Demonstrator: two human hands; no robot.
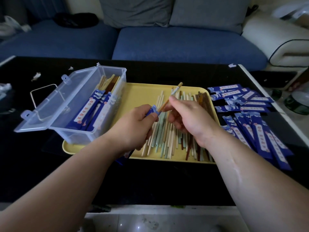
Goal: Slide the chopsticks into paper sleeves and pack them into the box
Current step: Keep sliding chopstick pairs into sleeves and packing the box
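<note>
At centre, my left hand [133,126] grips a sleeve [152,111]; my right hand [189,118] pinches chopsticks [174,91] at its mouth. A few sleeved pairs [93,111] lie in the box [73,138], left; many loose chopsticks [167,139] and empty sleeves [260,131] remain.

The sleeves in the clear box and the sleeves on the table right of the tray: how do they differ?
The sleeves in the box lie packed side by side; the sleeves on the table lie loose, overlapping at several angles. Chopstick ends stick out of the sleeves in the box; the sleeves on the table look flat and show none. Both are blue with a pale printed strip.
</note>
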